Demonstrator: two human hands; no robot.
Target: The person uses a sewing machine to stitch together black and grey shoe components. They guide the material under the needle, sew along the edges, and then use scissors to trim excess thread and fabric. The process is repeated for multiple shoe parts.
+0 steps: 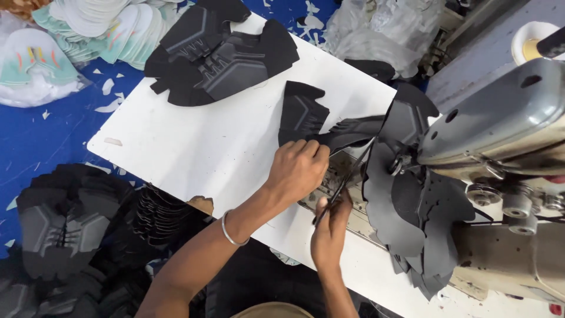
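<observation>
- The sewing machine point(500, 129) takes up the whole right side of the frame, sitting on the white table point(223, 153), with a chain of stitched black pieces point(412, 224) draped down off its needle area toward the person.
- On the far end of the table there's a loose pile of black shoe-upper panels point(220, 56), well apart from both hands. More stacks of black uppers point(70, 229) sit on the blue floor to the left, and pale green-and-white ones point(100, 26) further back.
- The piece actually being worked is the black upper panel point(303, 115) lying flat on the table, just beyond the knuckles of the left hand point(297, 168). Its long axis runs roughly away from the person, then a strip of it bends right toward the machine's foot.
- The left hand is the nearer one to that panel: it's curled palm down, fingertips pinching or pressing the panel's near edge (can't tell which, the fingers hide the contact).
- The right hand point(331, 227) sits lower and a bit to the right, closed around the handles of a thin pair of snips point(347, 176).
- The snips point up and to the right, away from the right hand, tips near where the panel's strip meets the draped pieces by the needle, so the cut spot lies diagonally up-right of the right hand and just right of the left one.
</observation>
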